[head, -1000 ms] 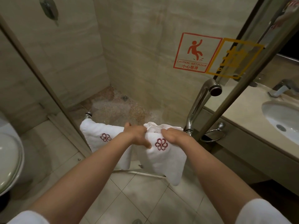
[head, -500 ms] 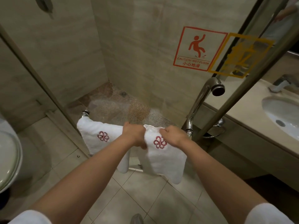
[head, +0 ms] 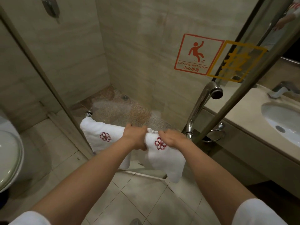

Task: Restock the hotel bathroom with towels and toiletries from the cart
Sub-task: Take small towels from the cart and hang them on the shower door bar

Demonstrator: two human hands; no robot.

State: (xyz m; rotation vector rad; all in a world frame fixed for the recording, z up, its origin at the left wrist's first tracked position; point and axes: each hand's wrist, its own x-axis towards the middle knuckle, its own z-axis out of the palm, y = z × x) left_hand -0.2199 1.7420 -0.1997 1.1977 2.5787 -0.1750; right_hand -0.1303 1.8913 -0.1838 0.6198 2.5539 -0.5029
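Towel point(head: 162, 159), white with a red flower emblem, hangs over the shower door rail point(head: 89, 113), beside a matching second towel point(head: 100, 132). Left hand point(head: 135, 138) and right hand point(head: 172, 138) both pinch its top fold. It looks soft, light and limp, so it is best held along that top edge.

Left towel point(head: 95, 132), right towel point(head: 164, 161): white terry cloth, matt and nubby; a red emblem is stitched in thread on each.
Door handle point(head: 197, 108), towel ring point(head: 220, 126): polished metal, finished mirror-bright.
Shower door point(head: 138, 62): clear glossy glass, printed with red and yellow decals.
Floor tiles point(head: 142, 197): pale, smooth, lightly sheened.
Shower floor point(head: 116, 109): speckled, rough-looking.
Counter point(head: 235, 114): beige stone look, polished.
Basin point(head: 279, 114), toilet point(head: 8, 159): white, glazed, glossy.
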